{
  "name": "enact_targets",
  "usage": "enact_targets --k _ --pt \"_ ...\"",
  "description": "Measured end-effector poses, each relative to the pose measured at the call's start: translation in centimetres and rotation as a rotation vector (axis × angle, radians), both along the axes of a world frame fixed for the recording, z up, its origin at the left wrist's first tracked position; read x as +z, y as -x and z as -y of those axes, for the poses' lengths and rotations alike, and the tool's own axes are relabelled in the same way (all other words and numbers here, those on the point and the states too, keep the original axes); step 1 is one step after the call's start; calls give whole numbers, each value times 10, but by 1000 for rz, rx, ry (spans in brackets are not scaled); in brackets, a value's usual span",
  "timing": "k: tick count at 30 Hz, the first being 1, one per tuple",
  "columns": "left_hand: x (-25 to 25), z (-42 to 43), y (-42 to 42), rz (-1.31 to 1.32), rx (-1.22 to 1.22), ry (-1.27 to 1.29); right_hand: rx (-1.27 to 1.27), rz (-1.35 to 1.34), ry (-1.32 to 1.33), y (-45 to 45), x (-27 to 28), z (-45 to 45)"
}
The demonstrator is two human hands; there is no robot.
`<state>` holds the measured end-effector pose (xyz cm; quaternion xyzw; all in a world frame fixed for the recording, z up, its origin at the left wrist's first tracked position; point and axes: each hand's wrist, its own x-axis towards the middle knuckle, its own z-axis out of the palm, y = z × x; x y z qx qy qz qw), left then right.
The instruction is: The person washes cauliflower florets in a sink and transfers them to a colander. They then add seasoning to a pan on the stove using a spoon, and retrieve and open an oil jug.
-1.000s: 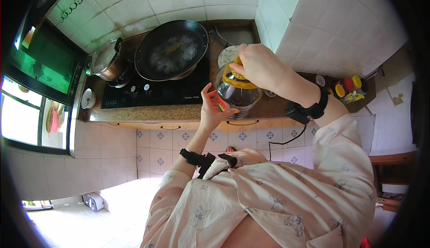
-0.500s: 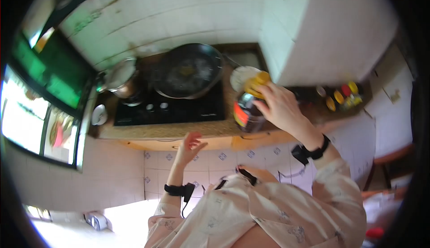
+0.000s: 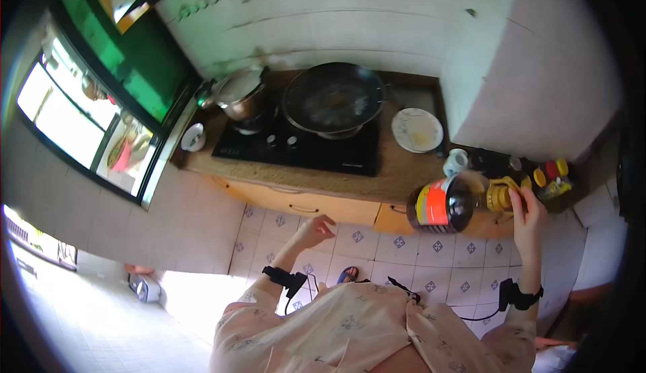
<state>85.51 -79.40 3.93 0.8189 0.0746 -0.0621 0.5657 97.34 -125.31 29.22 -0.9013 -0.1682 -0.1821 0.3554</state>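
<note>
A large cooking oil bottle with a red and yellow label hangs tilted nearly on its side, in front of the counter's edge. My right hand grips it at the yellow cap and neck handle, so its base points left. Lower down, in front of the drawers, my left hand is held in the air with loosely bent fingers and nothing in it. A black wok with a wet, shiny inside sits on the black cooktop, beyond both hands.
A steel pot stands left of the wok, a small white bowl near the window. Right of the cooktop are a white plate and a white jar. Several condiment bottles crowd the right counter end.
My right hand has carried the oil bottle right and toward me, away from the cooktop, tipping it further sideways. The camera view has shifted, and my left hand appears further right and lower.
</note>
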Motion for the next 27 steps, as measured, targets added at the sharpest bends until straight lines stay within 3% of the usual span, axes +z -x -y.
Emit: enact_targets --k 2,3,6,13,18,23,27 --pt "-10 35 -17 -72 -287 -104 -58 -104 -216 17 -16 45" --pt "0 63 -26 -109 -350 6 -106 -47 -77 24 -19 75" --pt "-9 141 -61 -170 -584 -24 -204 -124 -11 56 -33 152" --pt "-9 364 -156 -286 -789 -10 -416 -524 84 113 -131 332" --pt "9 555 -228 -147 -1058 -66 -807 -605 19 148 -200 485" --pt "3 760 -307 0 -1315 -103 -1119 -708 30 140 -227 650" --pt "9 937 -380 -115 -1344 -122 -1210 -902 1 108 -239 790"
